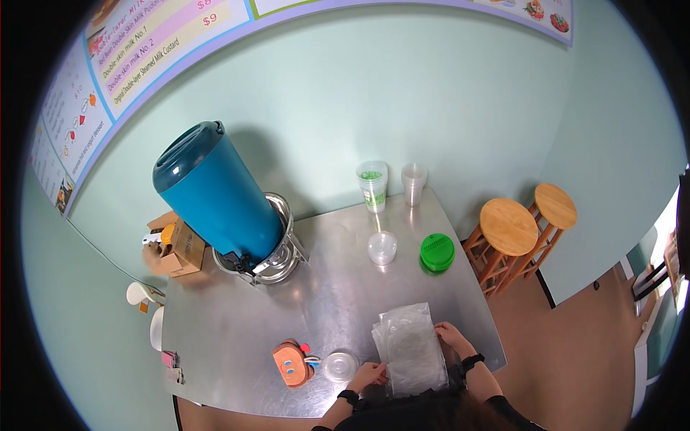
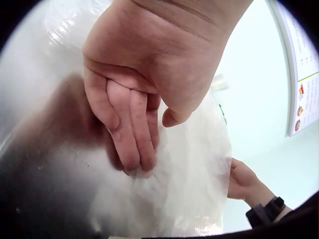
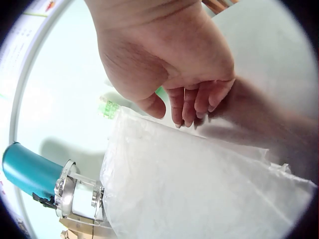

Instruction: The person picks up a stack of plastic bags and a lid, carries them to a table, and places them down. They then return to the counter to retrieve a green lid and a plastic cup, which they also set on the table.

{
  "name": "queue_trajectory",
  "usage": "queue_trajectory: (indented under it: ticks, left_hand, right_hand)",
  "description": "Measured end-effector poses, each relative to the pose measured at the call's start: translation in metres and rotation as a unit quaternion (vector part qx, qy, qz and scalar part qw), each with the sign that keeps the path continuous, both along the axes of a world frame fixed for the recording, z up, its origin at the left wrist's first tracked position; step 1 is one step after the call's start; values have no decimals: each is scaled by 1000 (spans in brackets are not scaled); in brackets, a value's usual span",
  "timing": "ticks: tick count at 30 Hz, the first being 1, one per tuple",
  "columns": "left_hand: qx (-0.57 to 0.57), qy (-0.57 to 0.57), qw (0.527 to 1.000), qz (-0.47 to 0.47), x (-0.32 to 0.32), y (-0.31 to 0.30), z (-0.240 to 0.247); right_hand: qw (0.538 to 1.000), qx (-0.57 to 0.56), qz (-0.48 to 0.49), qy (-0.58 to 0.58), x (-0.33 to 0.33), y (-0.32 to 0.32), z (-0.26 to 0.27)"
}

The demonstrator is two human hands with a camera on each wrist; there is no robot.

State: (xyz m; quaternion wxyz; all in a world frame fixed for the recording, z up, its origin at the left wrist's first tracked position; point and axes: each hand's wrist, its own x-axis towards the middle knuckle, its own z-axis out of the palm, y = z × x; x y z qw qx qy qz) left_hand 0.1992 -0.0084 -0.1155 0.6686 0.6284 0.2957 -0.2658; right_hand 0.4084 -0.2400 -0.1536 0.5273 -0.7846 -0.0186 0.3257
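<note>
A stack of clear plastic bags lies near the front edge of the steel table, between the two hands. The left hand is at its left edge; in the left wrist view that hand has its fingers extended down together, tips at the plastic. At the right edge is the right hand. In the right wrist view the right hand hangs with loosely bent fingers at the border of the bags, the thumb apart from them; no firm pinch shows.
Left of the bags are a clear round lid and a brown pouch. Farther back stand a green-lidded container, a clear lid, stacked cups, more cups and a tall blue dispenser. Stools are at right.
</note>
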Motion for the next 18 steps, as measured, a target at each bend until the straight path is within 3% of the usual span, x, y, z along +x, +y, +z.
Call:
queue_trajectory:
  ticks: [11, 18]
  left_hand:
    - [5, 20, 1000, -9, 4, -2, 27]
    - [21, 16, 1000, -15, 2, -1, 16]
  right_hand:
    - [1000, 13, -5, 3, 0, 0, -7]
    - [999, -35, 8, -27, 0, -1, -12]
